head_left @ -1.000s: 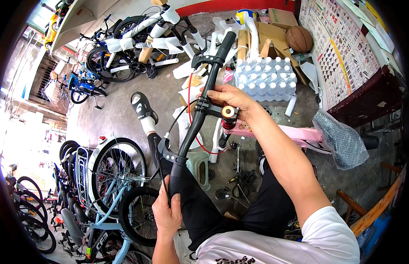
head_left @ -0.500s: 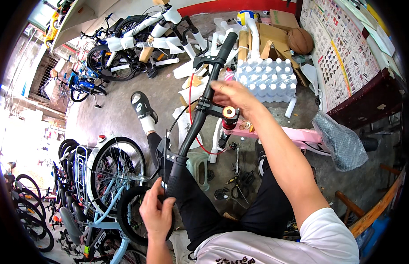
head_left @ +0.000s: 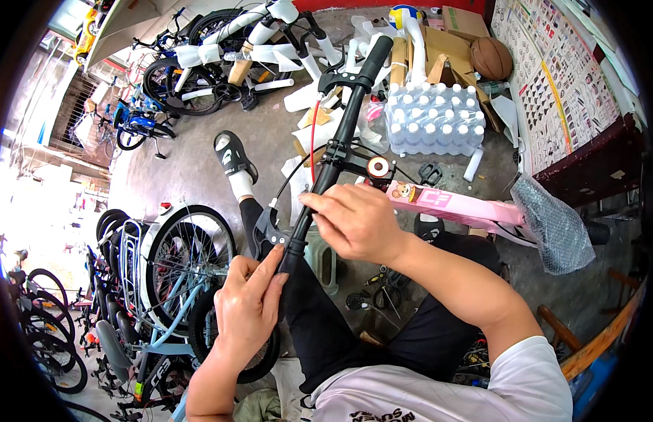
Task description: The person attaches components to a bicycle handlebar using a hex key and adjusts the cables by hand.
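Strong light whitens an opening (head_left: 42, 204) at nine o'clock beside a grey floor (head_left: 175, 162), with a red wall strip (head_left: 340, 4) at twelve and a chart-covered panel (head_left: 555, 91) at two.

White letters mark the pink frame (head_left: 474, 210), dark print the white shirt (head_left: 439, 395) below it, and pale characters a dark bicycle frame (head_left: 156, 374) to its lower left.

Our left hand (head_left: 243, 302) points upward, index finger (head_left: 265, 269) and thumb (head_left: 273, 297) extended, other fingers curled. Our right arm (head_left: 467, 281) reaches across to the left, right hand (head_left: 363, 224) partly curled.
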Demonstrator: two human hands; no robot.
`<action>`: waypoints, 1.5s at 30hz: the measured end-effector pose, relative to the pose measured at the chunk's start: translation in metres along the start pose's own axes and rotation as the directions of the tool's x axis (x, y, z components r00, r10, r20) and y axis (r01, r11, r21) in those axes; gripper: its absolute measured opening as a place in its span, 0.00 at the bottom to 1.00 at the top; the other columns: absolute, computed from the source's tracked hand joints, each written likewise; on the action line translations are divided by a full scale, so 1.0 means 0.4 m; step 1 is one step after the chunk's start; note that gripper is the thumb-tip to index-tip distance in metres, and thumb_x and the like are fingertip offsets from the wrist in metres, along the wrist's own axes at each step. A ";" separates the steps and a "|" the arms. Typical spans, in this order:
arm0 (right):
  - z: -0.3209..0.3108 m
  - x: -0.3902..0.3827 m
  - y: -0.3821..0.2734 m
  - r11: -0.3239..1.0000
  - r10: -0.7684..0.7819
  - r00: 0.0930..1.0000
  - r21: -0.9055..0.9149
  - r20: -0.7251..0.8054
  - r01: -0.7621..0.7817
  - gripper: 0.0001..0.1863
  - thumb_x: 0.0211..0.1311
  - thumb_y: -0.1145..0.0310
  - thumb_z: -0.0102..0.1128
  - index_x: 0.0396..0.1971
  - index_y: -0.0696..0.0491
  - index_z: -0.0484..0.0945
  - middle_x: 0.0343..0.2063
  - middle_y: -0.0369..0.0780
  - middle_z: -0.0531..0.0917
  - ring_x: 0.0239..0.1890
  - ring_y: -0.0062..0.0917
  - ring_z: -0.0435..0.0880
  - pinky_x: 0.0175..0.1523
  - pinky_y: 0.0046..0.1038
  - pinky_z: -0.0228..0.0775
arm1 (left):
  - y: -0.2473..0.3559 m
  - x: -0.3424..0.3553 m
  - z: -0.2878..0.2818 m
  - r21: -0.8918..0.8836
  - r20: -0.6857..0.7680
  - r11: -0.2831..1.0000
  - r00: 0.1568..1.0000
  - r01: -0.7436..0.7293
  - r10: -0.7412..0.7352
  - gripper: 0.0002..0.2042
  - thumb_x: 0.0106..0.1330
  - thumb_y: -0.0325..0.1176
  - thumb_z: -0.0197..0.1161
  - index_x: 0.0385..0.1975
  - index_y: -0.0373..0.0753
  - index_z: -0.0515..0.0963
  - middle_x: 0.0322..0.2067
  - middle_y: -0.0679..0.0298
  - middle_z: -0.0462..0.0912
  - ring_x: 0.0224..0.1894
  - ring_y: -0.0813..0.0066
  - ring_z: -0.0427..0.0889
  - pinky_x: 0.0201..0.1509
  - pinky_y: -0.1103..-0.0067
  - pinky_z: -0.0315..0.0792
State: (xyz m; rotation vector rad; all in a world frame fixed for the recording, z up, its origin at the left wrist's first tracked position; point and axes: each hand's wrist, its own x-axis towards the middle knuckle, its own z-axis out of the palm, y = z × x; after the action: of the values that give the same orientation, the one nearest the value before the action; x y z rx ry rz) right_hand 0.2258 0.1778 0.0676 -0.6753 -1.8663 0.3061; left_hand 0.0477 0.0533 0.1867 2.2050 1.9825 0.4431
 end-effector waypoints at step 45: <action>-0.009 -0.023 -0.015 0.998 0.035 0.994 -0.057 0.100 -0.029 0.25 0.55 0.69 0.70 0.54 0.58 0.79 0.53 0.42 0.80 0.62 0.35 0.77 0.58 0.34 0.74 | 0.008 0.026 0.016 0.085 0.037 0.996 0.999 -0.035 0.032 0.19 0.63 0.27 0.70 0.55 0.41 0.83 0.25 0.60 0.71 0.19 0.64 0.75 0.22 0.70 0.70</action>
State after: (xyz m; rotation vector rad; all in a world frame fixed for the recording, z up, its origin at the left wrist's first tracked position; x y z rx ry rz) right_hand 0.2297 0.1671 0.0651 -0.7398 -1.9673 0.3156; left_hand 0.0537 0.0638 0.1831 2.2828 1.9845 0.3263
